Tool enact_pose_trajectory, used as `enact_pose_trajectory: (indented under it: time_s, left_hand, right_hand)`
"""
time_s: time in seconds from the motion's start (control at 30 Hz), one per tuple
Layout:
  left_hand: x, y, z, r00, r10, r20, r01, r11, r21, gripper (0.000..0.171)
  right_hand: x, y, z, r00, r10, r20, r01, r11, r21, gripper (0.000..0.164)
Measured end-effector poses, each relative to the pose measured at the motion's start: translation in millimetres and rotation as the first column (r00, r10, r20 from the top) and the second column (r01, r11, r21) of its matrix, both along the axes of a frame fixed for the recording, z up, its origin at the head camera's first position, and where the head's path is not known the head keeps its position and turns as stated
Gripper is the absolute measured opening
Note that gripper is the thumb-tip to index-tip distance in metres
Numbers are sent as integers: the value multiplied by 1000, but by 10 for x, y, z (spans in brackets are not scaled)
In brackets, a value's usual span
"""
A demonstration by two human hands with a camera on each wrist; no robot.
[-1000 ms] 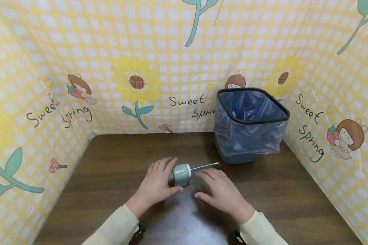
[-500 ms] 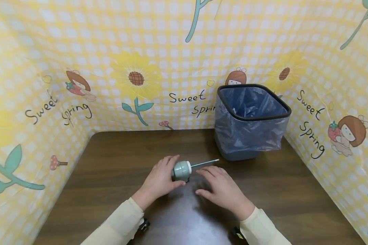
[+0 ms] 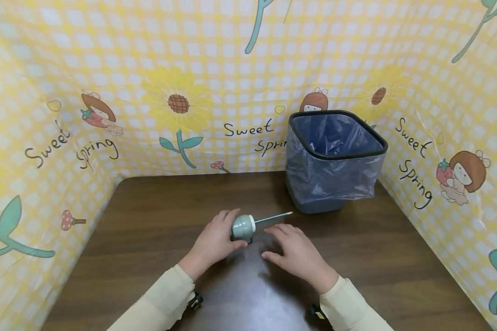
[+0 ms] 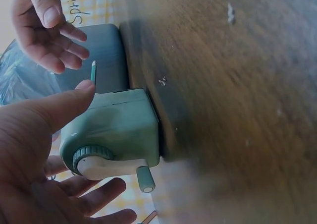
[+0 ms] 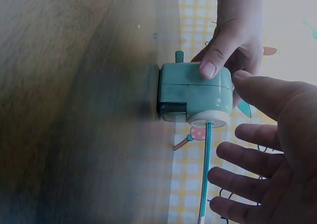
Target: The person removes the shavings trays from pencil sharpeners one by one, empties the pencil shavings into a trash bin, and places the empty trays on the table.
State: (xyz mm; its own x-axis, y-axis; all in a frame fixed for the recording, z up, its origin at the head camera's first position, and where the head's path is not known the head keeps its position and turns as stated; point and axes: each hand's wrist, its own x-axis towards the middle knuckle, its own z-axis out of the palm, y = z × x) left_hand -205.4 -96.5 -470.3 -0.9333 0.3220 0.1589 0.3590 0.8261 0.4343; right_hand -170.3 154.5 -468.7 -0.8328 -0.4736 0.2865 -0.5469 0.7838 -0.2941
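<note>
- We find the sharpener [image 3: 242, 227] upright on the bench [image 3: 182, 197], ahead of the person; a pencil [image 3: 273, 217] sits in its front end.
- The pencil's long axis runs out from the sharpener between 2 and 3 o'clock, its pale free end outermost and rising slightly towards the bin.
- We judge this the governing relation: the pencil lies at 11 o'clock from the right hand [image 3: 297, 253], the nearer of the two, with a small gap between fingertips and shaft.
- The right hand holds nothing; its fingers are relaxed and spread, its thumb apart.
- The left hand [image 3: 214, 239] is at the sharpener's 8 o'clock, thumb and fingers straddling the body. We cannot tell whether it grips or merely rests there.
- The sharpener body is rounded, glossy, sage green, seemingly plastic, with a white collar [image 5: 210, 119] and a dark window [image 5: 174, 111]; a cream crank [image 4: 111, 167] ends in a green knob [image 4: 145, 179].
- The pencil is slim, straight and blue-green.
- At 2 o'clock from the sharpener we note a grey bin [image 3: 314, 207], black-rimmed, lined with a creased translucent bag [image 3: 335, 179].
- The bench is brown wood grain, bearing pale crumbs [image 4: 162, 81]; behind hangs yellow checked cloth [image 3: 211, 46].
</note>
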Motion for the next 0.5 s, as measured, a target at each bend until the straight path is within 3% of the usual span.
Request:
enact_pose_trajectory:
  time_s: [0.5]
  left_hand:
    - [-50, 29, -52, 999, 2, 39, -4, 999, 54, 82]
  right_hand:
    - [32, -18, 9, 1000, -2, 5, 2, 1000, 19, 59]
